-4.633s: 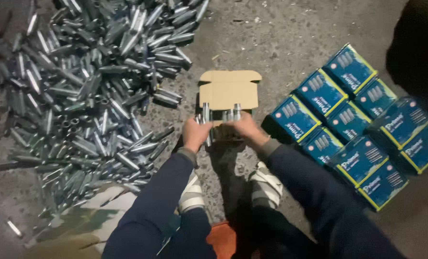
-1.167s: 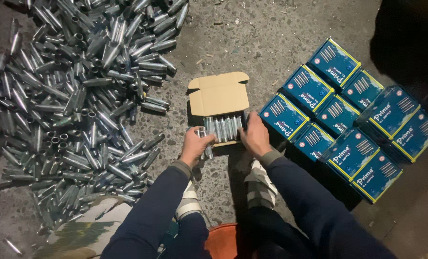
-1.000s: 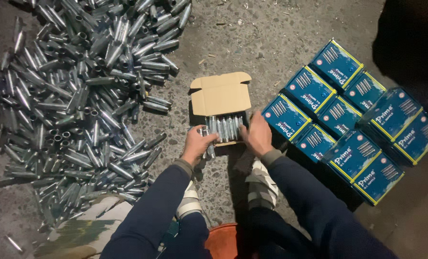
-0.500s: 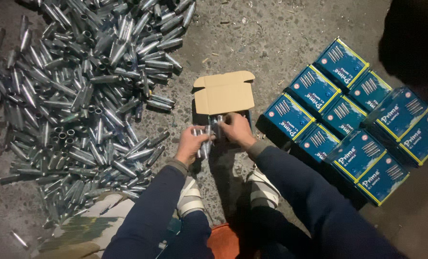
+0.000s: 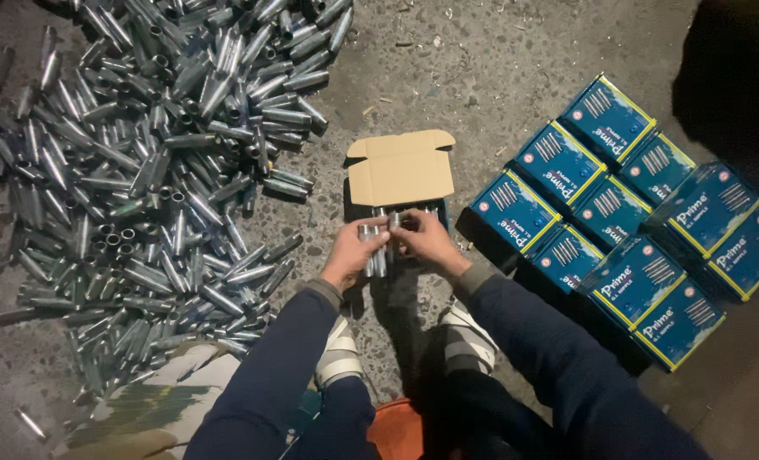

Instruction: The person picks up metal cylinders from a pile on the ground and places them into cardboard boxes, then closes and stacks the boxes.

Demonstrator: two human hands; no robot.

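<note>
An open cardboard box (image 5: 400,175) with its brown flap raised sits on the concrete floor in front of me, with metal tubes inside. My left hand (image 5: 351,253) grips a few short silver metal tubes (image 5: 371,247) just in front of the box. Beside it, my right hand (image 5: 426,241) has its fingers on the same bunch of tubes. Both hands meet over the near edge of the box. Dark blue sleeves cover both of my arms.
A large heap of loose silver tubes (image 5: 158,145) spreads across the floor at the left. Several closed blue boxes with yellow edges (image 5: 626,217) lie in rows at the right. An orange object (image 5: 392,430) shows between my legs. A printed sack (image 5: 149,400) lies at the lower left.
My hands drew back from the sides of the box and came together in front of it, with a bunch of tubes now held between them.
</note>
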